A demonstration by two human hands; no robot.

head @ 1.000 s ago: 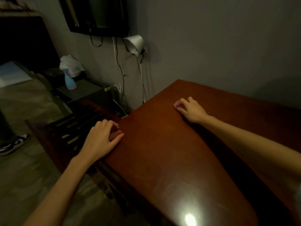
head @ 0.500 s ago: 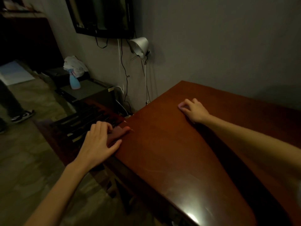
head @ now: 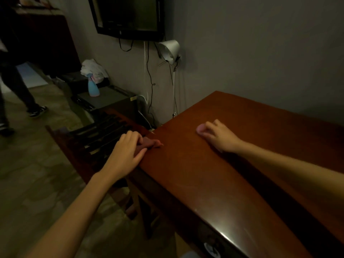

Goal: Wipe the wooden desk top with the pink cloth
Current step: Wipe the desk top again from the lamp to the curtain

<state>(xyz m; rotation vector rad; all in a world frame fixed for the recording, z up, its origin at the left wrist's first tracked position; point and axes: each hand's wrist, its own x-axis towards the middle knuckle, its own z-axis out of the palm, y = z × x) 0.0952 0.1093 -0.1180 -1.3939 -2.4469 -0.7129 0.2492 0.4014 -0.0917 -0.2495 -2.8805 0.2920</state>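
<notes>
The wooden desk top [head: 214,183] is glossy red-brown and runs from the wall toward me. My right hand [head: 219,135] lies on its far part with fingers curled over a small pink cloth [head: 200,129], pressing it flat on the wood. My left hand [head: 126,153] rests at the desk's left edge near its corner. Its fingers cover a dull pink folded cloth piece [head: 153,143] whose tip pokes out onto the desk top.
A dark slatted wooden chair [head: 100,136] stands left of the desk. Cables and a white clamp lamp [head: 170,50] hang on the wall under a screen [head: 128,15]. A blue spray bottle [head: 93,88] stands on a low cabinet. A person's legs [head: 22,94] are at far left.
My right hand has slid the pink cloth slightly toward me and to the left. My left hand stays at the desk's left edge. The person at far left has walked closer.
</notes>
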